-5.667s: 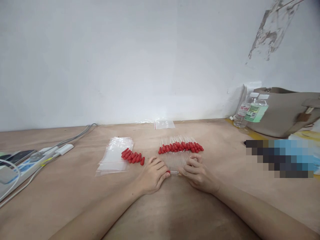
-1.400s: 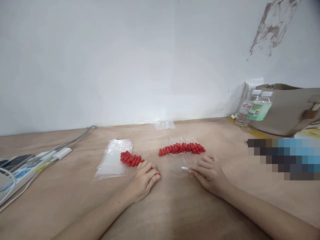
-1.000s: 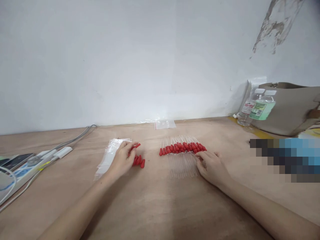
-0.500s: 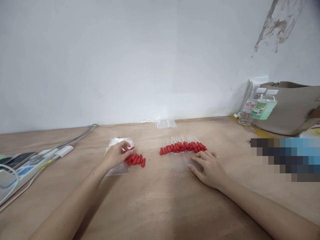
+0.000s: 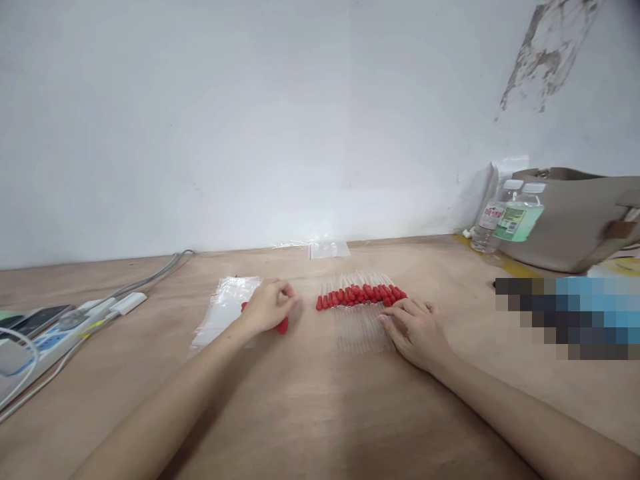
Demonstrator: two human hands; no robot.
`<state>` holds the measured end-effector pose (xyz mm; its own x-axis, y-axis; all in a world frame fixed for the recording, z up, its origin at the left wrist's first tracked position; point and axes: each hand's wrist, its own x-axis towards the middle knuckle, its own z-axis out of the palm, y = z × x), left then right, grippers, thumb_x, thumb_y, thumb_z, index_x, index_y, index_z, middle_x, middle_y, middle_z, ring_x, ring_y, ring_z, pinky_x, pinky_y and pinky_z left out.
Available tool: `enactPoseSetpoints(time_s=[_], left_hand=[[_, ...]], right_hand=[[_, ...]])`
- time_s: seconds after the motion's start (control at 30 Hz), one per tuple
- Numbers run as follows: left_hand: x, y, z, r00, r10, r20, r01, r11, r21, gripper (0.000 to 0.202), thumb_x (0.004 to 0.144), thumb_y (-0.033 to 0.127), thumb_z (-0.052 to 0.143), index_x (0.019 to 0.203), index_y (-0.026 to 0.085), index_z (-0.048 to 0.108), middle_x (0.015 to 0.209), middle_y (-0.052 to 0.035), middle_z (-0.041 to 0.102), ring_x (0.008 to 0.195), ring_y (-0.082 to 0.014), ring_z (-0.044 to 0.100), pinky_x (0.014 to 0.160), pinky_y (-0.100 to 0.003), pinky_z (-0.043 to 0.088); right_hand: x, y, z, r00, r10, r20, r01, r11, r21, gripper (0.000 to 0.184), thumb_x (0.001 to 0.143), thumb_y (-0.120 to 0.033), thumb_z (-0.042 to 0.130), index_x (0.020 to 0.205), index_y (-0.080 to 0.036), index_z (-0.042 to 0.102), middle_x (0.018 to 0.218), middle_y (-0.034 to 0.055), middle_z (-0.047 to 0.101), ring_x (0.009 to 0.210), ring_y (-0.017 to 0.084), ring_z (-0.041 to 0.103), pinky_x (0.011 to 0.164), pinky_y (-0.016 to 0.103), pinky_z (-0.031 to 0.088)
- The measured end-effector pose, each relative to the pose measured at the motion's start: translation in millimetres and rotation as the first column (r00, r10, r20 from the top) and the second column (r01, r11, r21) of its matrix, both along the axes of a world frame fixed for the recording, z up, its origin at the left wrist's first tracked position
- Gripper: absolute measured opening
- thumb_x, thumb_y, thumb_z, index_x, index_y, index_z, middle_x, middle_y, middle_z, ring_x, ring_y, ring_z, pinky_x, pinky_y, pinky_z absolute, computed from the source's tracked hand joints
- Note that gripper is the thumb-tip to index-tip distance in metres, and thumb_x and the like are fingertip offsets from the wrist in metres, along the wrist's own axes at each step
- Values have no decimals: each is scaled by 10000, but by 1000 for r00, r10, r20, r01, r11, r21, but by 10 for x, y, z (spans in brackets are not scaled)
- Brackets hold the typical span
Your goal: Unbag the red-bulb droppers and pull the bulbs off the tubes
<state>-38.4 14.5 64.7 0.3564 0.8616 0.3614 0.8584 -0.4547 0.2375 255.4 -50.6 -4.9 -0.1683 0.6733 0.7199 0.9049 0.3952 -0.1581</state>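
Note:
My left hand (image 5: 271, 305) is over a small heap of red rubber dropper bulbs (image 5: 283, 325), which it mostly covers. Its fingers are curled together; anything between them is hidden. Beside it lie clear plastic zip bags (image 5: 227, 303). To the right, red bulbs fitted on thin clear tubes form a row of droppers (image 5: 350, 295), tips pointing to the wall. Just nearer to me lies a layer of bare clear glass tubes (image 5: 357, 330). At the right end of these, my right hand (image 5: 419, 330) has thumb and fingertips pinched on a tube, barely visible.
Two bottles (image 5: 520, 217) and a grey-beige bag (image 5: 570, 213) stand at the back right. A power strip (image 5: 45, 350) with cables and phones lies at the left. One small zip bag (image 5: 330, 249) rests by the wall. A blurred-out patch covers the right side.
My left hand has moved right from the bags, across the loose red bulbs. The thumb and fingers of my right hand have closed together at the tubes. The view has shifted slightly.

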Motion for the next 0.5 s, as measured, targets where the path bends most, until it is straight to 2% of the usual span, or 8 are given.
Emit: enactPoseSetpoints(time_s=[0.1, 0.2, 0.33, 0.43, 0.5], left_hand=[[279, 47, -101, 997, -55, -60, 51, 997, -55, 156, 715, 356, 542, 714, 200, 547, 767, -22, 586, 756, -198, 542, 650, -279, 379], [431, 109, -205, 994, -82, -78, 72, 990, -124, 171, 678, 365, 590, 707, 208, 530, 697, 7, 584, 668, -180, 543, 563, -250, 361], [457, 167, -275, 994, -81, -74, 70, 988, -140, 91, 690, 268, 570, 703, 205, 505, 669, 24, 579, 601, -151, 538, 513, -225, 342], [400, 115, -225, 998, -25, -62, 21, 997, -71, 38, 721, 193, 498, 755, 203, 483, 707, 1, 577, 636, -167, 540, 550, -245, 352], [338, 25, -185, 998, 1, -55, -1, 1000, -12, 75, 736, 152, 451, 789, 203, 463, 759, -16, 570, 697, -181, 542, 606, -268, 366]], right_hand=[[28, 8, -5, 1000, -4, -26, 4, 1000, 9, 213, 834, -324, 467, 782, -212, 640, 746, 12, 599, 750, 140, 522, 726, 316, 239], [41, 20, -16, 999, -4, -49, 4, 1000, 7, 206, 834, -323, 473, 784, -217, 642, 750, 11, 604, 757, 142, 522, 730, 320, 237], [36, 34, -27, 998, -4, -58, 4, 1000, -1, 209, 834, -320, 474, 770, -212, 641, 735, 12, 603, 757, 146, 525, 734, 322, 243], [40, 44, -35, 998, 8, -61, -7, 1000, 13, 206, 834, -316, 474, 767, -211, 639, 727, 13, 599, 745, 146, 527, 727, 324, 254], [46, 49, -43, 997, 29, -70, -28, 999, 21, 188, 832, -303, 476, 786, -215, 636, 739, 15, 594, 747, 147, 528, 728, 328, 271]])
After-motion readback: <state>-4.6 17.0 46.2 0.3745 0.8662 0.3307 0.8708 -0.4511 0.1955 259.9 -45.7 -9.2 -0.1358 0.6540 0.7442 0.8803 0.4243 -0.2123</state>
